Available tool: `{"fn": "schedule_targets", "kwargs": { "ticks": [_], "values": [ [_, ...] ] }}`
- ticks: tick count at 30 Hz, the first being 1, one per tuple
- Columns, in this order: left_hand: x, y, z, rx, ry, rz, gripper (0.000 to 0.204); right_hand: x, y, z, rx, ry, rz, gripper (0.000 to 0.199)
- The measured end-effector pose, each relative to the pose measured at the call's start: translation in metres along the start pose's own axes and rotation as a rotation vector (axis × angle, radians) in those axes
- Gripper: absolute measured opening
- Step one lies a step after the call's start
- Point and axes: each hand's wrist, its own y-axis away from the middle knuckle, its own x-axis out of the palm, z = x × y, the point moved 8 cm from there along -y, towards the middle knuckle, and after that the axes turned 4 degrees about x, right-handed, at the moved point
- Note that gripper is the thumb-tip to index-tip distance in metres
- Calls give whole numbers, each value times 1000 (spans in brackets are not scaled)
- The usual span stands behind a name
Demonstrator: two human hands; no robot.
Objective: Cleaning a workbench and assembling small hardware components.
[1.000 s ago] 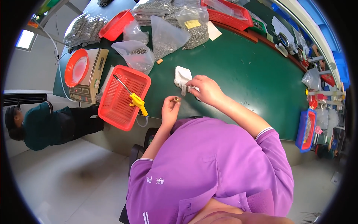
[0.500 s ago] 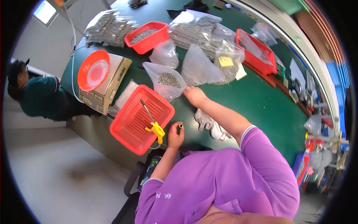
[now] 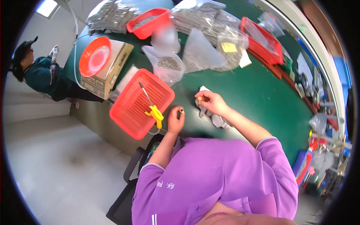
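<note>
My left hand is closed around a small brass-coloured ring-shaped piece, whose round hole faces up beside the thumb. To its right, my right hand pinches a tiny brass-coloured piece between thumb and fingertips; its exact kind is too small to tell. Under and beside the right hand lies a crumpled grey-white glove or cloth. Left of my left hand, a tool with a yellow handle and a long metal shaft rests in a red perforated basket. Beyond the basket is an open plastic bag of small metal parts.
On the green table, an orange-red bowl sits on a scale. Filled plastic bags and red bins stand along the far side. At the left is another person.
My right hand has drawn back from the open bag towards my left hand and now pinches a small piece. The left hand keeps its brass-coloured piece. The view has shifted.
</note>
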Motion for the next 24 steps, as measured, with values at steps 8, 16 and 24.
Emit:
{"fn": "schedule_targets", "kwargs": {
  "ticks": [8,16,24],
  "values": [
    [23,-4,-97,-54,162,173,25,-18,103,42,-19,-157,-211,25],
    [36,4,-152,-26,267,314,26,-27,139,35,-91,-289,-259,25],
    [39,-1,-171,82,146,372,26,-27,149,38,-113,-213,-273,26]
  ]
}}
